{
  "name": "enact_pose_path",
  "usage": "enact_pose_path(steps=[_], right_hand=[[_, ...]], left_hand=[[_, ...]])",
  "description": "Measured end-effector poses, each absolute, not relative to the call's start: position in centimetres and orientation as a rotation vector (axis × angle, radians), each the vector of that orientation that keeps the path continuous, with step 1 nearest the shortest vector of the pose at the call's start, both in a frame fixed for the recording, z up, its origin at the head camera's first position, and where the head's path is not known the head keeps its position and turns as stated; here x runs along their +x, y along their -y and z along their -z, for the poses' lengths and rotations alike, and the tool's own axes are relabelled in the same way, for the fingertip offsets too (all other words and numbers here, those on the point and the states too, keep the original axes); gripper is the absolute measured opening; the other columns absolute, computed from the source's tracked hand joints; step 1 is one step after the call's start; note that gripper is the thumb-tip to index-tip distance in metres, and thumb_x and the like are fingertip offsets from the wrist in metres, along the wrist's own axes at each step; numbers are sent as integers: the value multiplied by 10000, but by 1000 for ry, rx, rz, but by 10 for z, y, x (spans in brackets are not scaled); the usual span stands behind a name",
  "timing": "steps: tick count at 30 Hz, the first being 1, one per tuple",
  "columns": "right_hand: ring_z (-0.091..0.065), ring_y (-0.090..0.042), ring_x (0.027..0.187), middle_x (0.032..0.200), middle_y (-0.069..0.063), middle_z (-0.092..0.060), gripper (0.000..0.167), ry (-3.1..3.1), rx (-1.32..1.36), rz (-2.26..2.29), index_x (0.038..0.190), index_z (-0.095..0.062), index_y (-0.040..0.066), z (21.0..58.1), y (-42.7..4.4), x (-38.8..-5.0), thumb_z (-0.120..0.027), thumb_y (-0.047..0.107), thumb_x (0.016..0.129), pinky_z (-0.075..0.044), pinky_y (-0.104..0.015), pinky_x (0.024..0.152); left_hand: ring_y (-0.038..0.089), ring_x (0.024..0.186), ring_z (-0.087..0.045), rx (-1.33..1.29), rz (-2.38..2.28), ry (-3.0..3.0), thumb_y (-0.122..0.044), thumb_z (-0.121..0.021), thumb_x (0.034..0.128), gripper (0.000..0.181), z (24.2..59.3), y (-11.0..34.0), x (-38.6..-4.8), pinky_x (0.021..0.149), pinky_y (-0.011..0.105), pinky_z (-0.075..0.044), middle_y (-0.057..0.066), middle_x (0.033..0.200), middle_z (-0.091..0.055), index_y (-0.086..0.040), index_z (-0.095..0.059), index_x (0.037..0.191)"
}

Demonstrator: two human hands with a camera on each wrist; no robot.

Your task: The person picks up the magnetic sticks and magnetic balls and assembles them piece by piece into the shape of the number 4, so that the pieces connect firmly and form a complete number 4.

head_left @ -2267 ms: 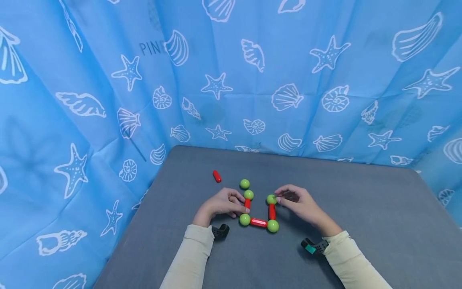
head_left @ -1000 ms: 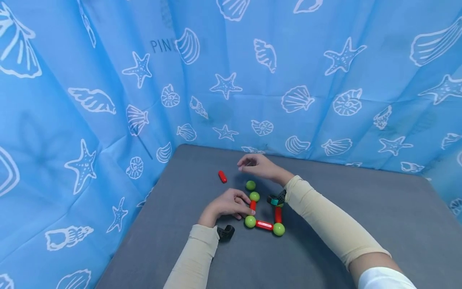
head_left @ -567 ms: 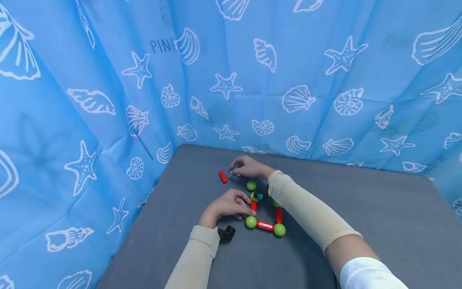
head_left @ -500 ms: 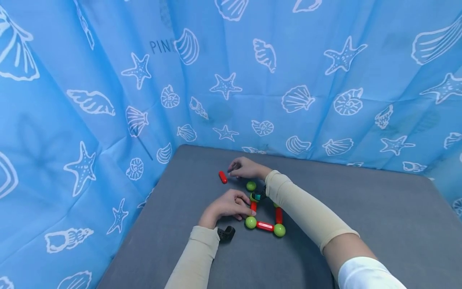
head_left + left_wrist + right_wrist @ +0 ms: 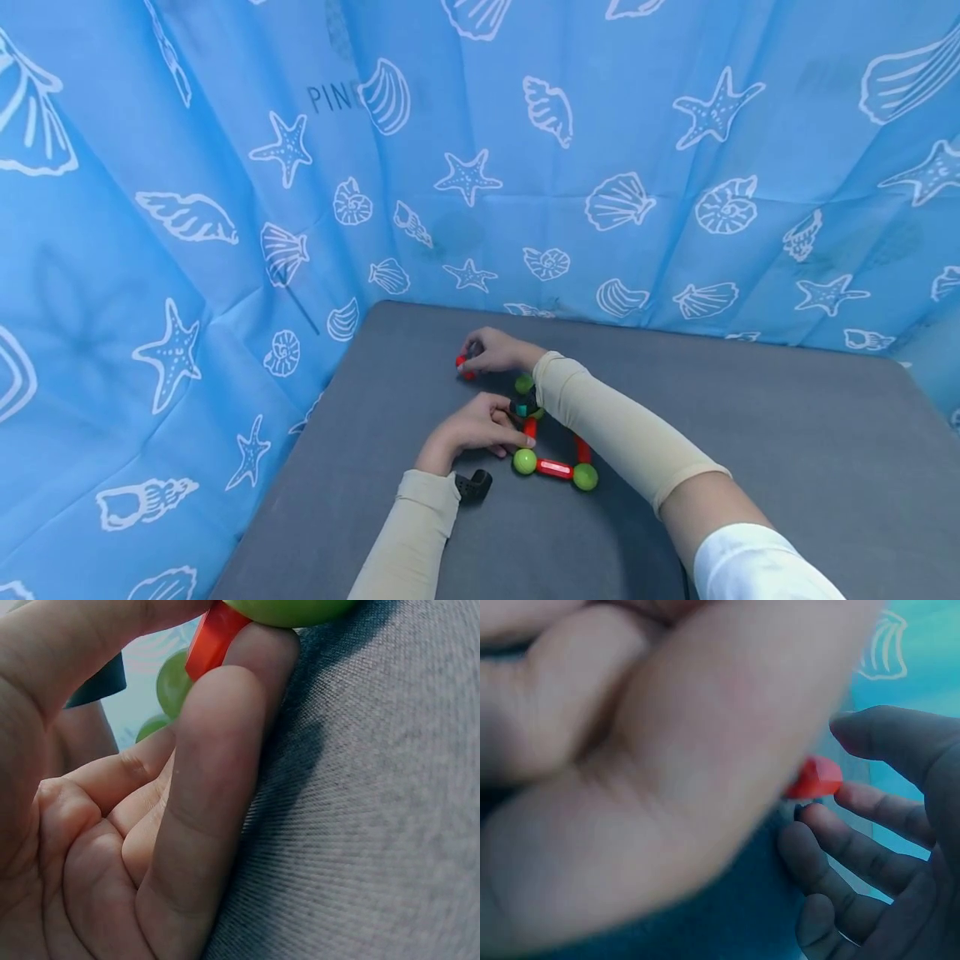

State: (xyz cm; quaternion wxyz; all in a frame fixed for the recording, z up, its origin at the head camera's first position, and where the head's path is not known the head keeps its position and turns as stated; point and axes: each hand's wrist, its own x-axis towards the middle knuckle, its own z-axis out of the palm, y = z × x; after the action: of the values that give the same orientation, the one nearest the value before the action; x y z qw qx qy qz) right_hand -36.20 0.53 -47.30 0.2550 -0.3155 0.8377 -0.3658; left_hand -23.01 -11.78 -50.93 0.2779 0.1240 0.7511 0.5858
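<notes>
My left hand [image 5: 476, 425] pinches a red rod [image 5: 530, 427] between thumb and fingers; in the left wrist view this rod [image 5: 214, 637] meets a green ball [image 5: 292, 609]. It is one side of a U-shaped figure on the table. A front green ball [image 5: 524, 462], a front red rod [image 5: 555, 469], a corner green ball [image 5: 585, 477] and a right-hand red rod [image 5: 582, 450] continue it. Farther back, my right hand [image 5: 495, 350] reaches around a loose red rod [image 5: 461, 362]. In the right wrist view its thumb stands apart from that rod [image 5: 821, 778], while a fingertip appears to touch it.
A separate green ball [image 5: 523, 384] lies behind the figure, partly covered by my right wrist. My right forearm [image 5: 637, 433] crosses above the figure and hides its far-right ball. The grey table [image 5: 787, 467] ends at a blue shell-patterned curtain [image 5: 570, 167].
My right hand has left the figure's far-right ball and moved left and back to the loose red rod. The left hand has stayed on its rod.
</notes>
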Motion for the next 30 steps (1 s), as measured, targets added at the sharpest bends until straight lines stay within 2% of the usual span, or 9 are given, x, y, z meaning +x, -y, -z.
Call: enact_pose_path(steps=[5,12,17,25,28,30], right_hand=[[-630,-130,753,905,-66,-708,309,-2319,-885,975,1220,-675,10,475,-3,-359,-776,160,969,-502,-256,670],[-637,-127,782,939,-75,-709,293,-2357,-884,957,1231,-674,23,477,-5,-357,-755,99,960,-516,-249,691],[-659,-165,810,975,-87,-706,298,-2374,-874,1012,1250,-677,31,469,-15,-356,-734,92,964,-544,-284,714],[-714,-414,960,1038,-161,-688,301,-2317,-869,1210,1292,-663,30,451,-42,-352,-695,78,997,-595,-444,807],[-705,-406,997,1066,-154,-676,307,-2325,-844,1267,1301,-658,41,448,-56,-347,-700,91,1001,-593,-493,856],[-699,-360,1014,1082,-135,-680,319,-2343,-827,1285,1306,-657,59,446,-67,-343,-712,113,996,-597,-471,871]], left_hand=[[133,716,-712,338,-1568,-2017,-204,-881,875,290,509,117,-229,658,308,-633,10,770,-721,-91,-684,1055],[138,723,-713,332,-1558,-2007,-196,-874,884,306,510,115,-229,667,311,-635,27,812,-746,-101,-680,1100],[131,717,-708,343,-1565,-1995,-192,-874,883,301,511,114,-231,661,308,-633,9,795,-747,-76,-700,1100],[142,744,-735,280,-1565,-2017,-211,-890,868,359,508,116,-230,671,333,-640,38,873,-798,-76,-717,1152],[152,749,-743,278,-1553,-2042,-228,-895,864,349,509,116,-231,676,339,-642,55,873,-799,-82,-726,1133],[158,753,-749,275,-1545,-2054,-236,-899,861,341,509,115,-231,678,340,-642,59,874,-802,-92,-732,1121]])
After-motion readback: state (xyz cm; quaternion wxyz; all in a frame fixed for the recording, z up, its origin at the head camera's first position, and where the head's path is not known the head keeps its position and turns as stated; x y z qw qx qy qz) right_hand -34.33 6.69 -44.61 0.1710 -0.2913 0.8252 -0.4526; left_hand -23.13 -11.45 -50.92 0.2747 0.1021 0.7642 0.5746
